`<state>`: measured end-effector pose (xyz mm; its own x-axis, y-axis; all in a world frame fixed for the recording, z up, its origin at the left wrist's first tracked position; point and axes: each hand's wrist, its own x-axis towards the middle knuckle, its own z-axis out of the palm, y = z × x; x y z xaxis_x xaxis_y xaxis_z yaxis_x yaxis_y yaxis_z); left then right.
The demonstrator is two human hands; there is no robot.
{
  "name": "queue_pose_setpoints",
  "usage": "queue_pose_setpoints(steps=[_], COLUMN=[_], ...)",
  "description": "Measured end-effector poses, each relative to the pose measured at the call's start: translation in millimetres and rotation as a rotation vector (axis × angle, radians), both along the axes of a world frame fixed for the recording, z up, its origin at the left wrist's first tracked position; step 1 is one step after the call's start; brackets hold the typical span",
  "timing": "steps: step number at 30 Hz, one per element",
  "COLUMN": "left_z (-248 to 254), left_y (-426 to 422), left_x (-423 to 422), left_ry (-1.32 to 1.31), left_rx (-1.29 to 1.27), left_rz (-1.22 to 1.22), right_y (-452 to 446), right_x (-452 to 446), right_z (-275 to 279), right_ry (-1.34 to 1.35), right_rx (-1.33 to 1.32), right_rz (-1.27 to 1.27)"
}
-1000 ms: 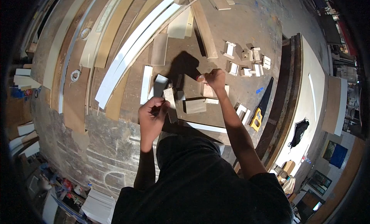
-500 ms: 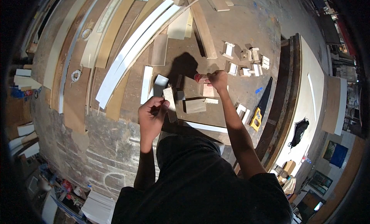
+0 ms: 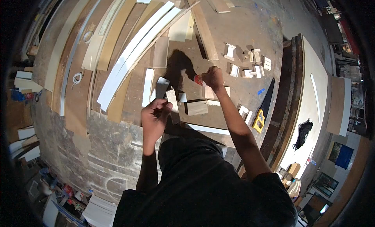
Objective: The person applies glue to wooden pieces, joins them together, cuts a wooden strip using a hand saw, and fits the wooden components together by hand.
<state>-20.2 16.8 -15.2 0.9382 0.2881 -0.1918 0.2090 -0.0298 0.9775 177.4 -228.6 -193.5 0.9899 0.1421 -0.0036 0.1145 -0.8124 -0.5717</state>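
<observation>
My left hand (image 3: 153,117) pinches a small narrow wood piece (image 3: 172,104) between thumb and fingers, its upper end tilted left. My right hand (image 3: 214,78) is closed around a small red-labelled bottle (image 3: 198,79), partly hidden by the fingers. The bottle is up and to the right of the wood piece, apart from it. Below the right hand lie a wood block (image 3: 197,108) and a second pale block (image 3: 222,92). A white-faced offcut (image 3: 161,87) and a short white strip (image 3: 148,86) rest just beyond the left hand.
A handsaw with a yellow handle (image 3: 259,120) lies on the right beside a blue object (image 3: 261,91). Several small wooden assemblies (image 3: 234,69) sit at the upper right. Long white strips (image 3: 133,57) and boards (image 3: 80,98) cover the left. A black cloth-like thing (image 3: 303,134) lies on a white panel.
My right hand has shifted slightly left and up with the bottle, turning a little. My left hand and the wood piece have hardly moved.
</observation>
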Motion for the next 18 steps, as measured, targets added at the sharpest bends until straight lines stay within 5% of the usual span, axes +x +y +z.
queue_pose_setpoints(steps=[6, 15, 18], left_z=[-5, -13, -13], left_y=[-1, 1, 3], left_x=[1, 0, 0], left_ry=[-0.026, -0.03, -0.041], left_rx=[-0.021, -0.087, -0.078], left_rz=[-0.01, 0.01, 0.037], right_y=[32, 65, 51], right_x=[4, -2, 1], right_z=[33, 37, 61], right_ry=[0.143, -0.018, 0.177], right_rx=[-0.006, -0.305, -0.277], right_rz=[0.055, 0.162, 0.153])
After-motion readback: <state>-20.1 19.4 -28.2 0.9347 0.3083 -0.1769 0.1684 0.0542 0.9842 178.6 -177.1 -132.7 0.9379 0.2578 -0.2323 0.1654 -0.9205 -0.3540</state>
